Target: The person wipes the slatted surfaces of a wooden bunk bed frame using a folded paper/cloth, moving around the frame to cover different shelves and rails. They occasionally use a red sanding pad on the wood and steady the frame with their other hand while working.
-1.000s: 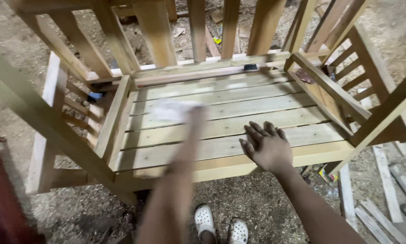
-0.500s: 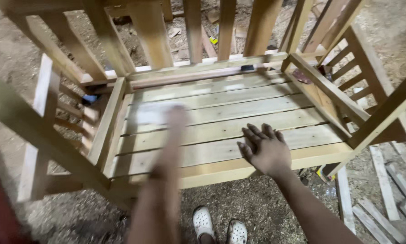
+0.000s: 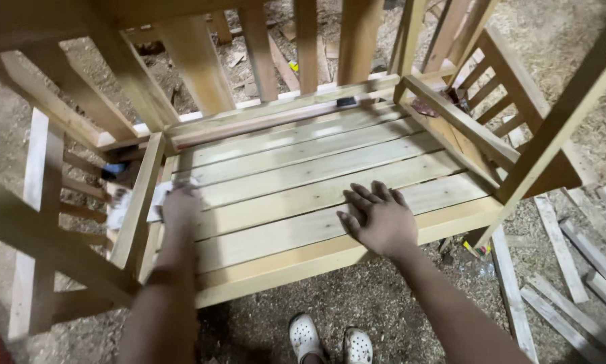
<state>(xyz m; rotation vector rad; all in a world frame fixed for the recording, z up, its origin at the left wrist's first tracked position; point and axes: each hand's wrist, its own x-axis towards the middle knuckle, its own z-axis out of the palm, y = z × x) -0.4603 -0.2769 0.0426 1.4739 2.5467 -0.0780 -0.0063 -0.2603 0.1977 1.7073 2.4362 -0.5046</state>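
A bare wooden bench [image 3: 296, 182] with a slatted seat, armrests and a slatted back fills the view. My left hand [image 3: 179, 205] presses a pale sheet, seemingly sandpaper [image 3: 158, 197], on the seat's left end beside the left armrest rail [image 3: 138, 199]. The sheet is blurred and partly hidden by my fingers. My right hand [image 3: 379, 218] lies flat, fingers spread, on the front seat slats right of the middle, holding nothing.
Sawdust covers the ground [image 3: 397, 307]. Loose wooden strips [image 3: 565, 269] lie at the right. My white shoes [image 3: 330, 340] stand below the bench's front rail. A small dark object [image 3: 346, 102] sits at the back of the seat, and another item [image 3: 427, 106] on the right armrest.
My left hand has slid with the sheet from the seat's middle toward the left end and nearer the front. My right hand has stayed flat in the same place.
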